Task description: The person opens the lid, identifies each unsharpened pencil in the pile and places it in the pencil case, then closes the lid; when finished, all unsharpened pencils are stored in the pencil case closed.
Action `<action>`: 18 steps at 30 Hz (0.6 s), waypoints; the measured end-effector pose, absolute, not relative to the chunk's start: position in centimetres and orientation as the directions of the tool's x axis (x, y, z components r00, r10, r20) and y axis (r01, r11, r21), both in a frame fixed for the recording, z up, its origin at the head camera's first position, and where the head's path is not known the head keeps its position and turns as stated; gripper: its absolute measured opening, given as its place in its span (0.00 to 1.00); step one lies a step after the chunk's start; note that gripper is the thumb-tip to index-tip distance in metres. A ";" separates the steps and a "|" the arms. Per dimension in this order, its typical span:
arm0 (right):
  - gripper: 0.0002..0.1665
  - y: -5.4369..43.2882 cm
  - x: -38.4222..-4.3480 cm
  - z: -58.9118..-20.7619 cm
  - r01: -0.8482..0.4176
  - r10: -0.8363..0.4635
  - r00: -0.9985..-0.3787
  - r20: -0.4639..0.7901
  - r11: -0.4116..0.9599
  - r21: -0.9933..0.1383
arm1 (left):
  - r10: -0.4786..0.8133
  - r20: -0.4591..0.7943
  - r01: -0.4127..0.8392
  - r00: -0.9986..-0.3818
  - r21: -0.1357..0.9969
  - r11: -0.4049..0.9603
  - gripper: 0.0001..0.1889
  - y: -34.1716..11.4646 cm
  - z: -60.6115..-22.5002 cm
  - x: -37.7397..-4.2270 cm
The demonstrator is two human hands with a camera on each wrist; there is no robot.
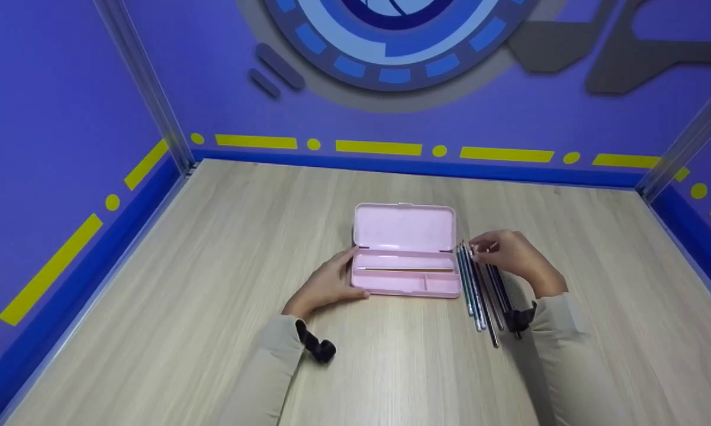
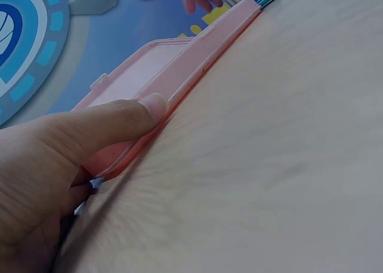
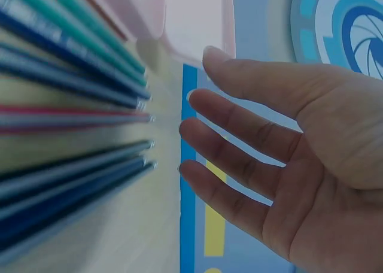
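A pink pencil case (image 1: 404,228) lies opened on the table, its lid folded back away from me. Inside, one slim brown pencil (image 1: 405,270) lies lengthwise in the long rear compartment. My left hand (image 1: 325,284) grips the case's left end, thumb (image 2: 134,117) against the front wall and fingers round the far side. Just right of the case several dark, blue and green pencils (image 3: 72,117) lie side by side, pointing roughly away from me. Over their far ends hovers my right hand (image 1: 512,254), fingers loosely extended and apart from the pencils in the right wrist view, holding nothing.
The light wood-grain table (image 1: 260,236) stretches around the case. Blue printed panels (image 1: 391,124) with yellow marks stand behind and along both sides, joined by metal corner posts (image 1: 154,89). A black strap (image 1: 317,346) hangs off the left sleeve.
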State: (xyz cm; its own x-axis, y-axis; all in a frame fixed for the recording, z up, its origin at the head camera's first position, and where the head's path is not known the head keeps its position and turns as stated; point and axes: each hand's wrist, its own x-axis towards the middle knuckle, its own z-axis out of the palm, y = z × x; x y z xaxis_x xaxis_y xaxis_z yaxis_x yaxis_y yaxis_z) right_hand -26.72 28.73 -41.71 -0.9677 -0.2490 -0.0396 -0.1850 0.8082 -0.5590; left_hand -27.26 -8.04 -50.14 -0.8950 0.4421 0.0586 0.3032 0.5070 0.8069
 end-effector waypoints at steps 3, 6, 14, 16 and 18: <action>0.22 29.5 -26.5 -41.9 -0.162 -0.229 -0.972 -0.050 0.812 -0.560 | 0.443 0.061 0.304 -0.894 0.810 0.501 0.53 -8.1 -50.2 -27.2; 0.23 30.2 -26.3 -42.2 -0.140 -0.211 -0.976 -0.062 0.813 -0.565 | 0.445 0.057 0.303 -0.894 0.807 0.506 0.53 -8.0 -50.2 -27.3; 0.26 31.6 -25.8 -42.7 -0.095 -0.186 -0.976 -0.109 0.824 -0.558 | 0.448 0.053 0.307 -0.893 0.799 0.517 0.54 -8.0 -50.1 -27.3; 0.28 31.9 -25.6 -42.8 -0.081 -0.184 -0.974 -0.130 0.824 -0.561 | 0.448 0.056 0.310 -0.892 0.799 0.516 0.54 -8.0 -50.1 -27.4; 0.30 32.1 -25.4 -42.8 -0.059 -0.179 -0.971 -0.160 0.823 -0.564 | 0.447 0.055 0.307 -0.893 0.801 0.514 0.54 -8.0 -50.1 -27.3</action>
